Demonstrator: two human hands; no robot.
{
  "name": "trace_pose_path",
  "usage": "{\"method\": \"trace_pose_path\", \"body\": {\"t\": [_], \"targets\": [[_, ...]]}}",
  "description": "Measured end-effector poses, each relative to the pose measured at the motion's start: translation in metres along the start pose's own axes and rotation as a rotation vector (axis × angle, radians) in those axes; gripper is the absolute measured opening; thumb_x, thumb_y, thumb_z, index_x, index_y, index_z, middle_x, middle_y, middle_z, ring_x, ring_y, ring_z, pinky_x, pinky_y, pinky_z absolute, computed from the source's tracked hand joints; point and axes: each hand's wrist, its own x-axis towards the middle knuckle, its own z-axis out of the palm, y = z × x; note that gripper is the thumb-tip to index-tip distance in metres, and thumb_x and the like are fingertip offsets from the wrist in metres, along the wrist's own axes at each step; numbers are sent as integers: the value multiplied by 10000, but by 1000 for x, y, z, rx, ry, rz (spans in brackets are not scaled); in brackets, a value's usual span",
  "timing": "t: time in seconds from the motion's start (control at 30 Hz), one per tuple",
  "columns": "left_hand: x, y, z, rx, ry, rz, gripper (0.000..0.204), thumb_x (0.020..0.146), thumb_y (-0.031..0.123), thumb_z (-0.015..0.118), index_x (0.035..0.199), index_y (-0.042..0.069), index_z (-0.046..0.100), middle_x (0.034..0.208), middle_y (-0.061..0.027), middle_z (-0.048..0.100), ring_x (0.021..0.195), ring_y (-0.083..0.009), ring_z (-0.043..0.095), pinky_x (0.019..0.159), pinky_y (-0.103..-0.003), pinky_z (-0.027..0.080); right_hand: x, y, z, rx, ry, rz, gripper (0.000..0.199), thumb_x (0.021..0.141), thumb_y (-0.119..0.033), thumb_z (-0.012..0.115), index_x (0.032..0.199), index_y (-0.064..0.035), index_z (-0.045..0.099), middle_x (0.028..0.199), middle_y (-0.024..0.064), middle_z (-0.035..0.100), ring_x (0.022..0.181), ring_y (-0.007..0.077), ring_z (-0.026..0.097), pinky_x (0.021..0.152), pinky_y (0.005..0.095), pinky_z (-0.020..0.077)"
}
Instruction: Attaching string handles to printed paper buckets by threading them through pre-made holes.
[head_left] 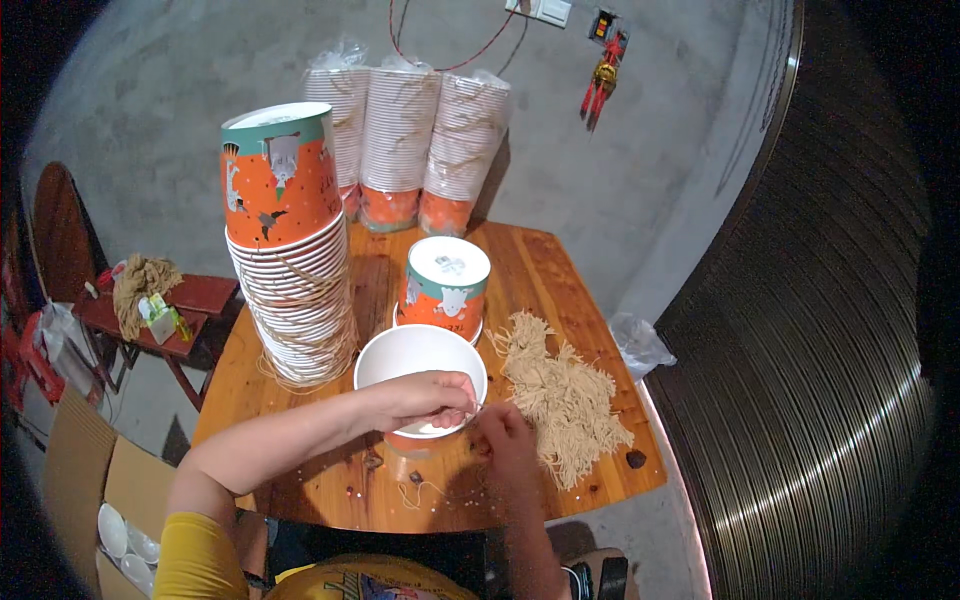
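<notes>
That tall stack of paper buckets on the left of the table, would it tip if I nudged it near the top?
Probably. The stack of paper buckets is tall on a narrow base and seems to lean slightly. Paper buckets look light, so a nudge might shift it on the wooden table. String handles may snag.

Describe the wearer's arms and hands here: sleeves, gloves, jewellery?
Both hands are bare: no gloves on the left hand or the right hand. Both forearms are uncovered. A short yellow sleeve covers the left shoulder and upper arm. No watch, ring or bracelet shows at this size.
</notes>
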Motion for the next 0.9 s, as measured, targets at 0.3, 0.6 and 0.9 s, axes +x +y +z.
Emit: {"method": "trace_pose_path", "body": {"t": [0.3, 0.6, 0.9], "targets": [[-9, 10, 3, -142, 101, -164, 130, 815, 34, 620, 897, 86, 534, 764, 26, 555, 672, -46, 550, 599, -175, 464, -18, 3, 19, -543, 50, -609, 114, 849, -140, 658, 834, -48, 592, 669, -21, 515, 576, 57, 457, 502, 210, 357], [-10, 1, 6, 245, 153, 146, 155, 808, -19, 581, 925, 53, 509, 811, -3, 551, 702, -94, 543, 628, -214, 453, 8, -5, -1, 148, 41, -169, 82, 919, -135, 542, 938, -68, 585, 687, -39, 501, 582, 40, 442, 507, 191, 355], [-17, 5, 30, 901, 473, 575, 151, 851, 48, 546, 974, 67, 460, 790, -98, 566, 746, -262, 593, 638, -357, 459, 7, -19, 2, -185, -54, -246, 118, 835, -132, 684, 932, -68, 662, 667, -94, 469, 610, 12, 393, 530, 178, 332]]}}
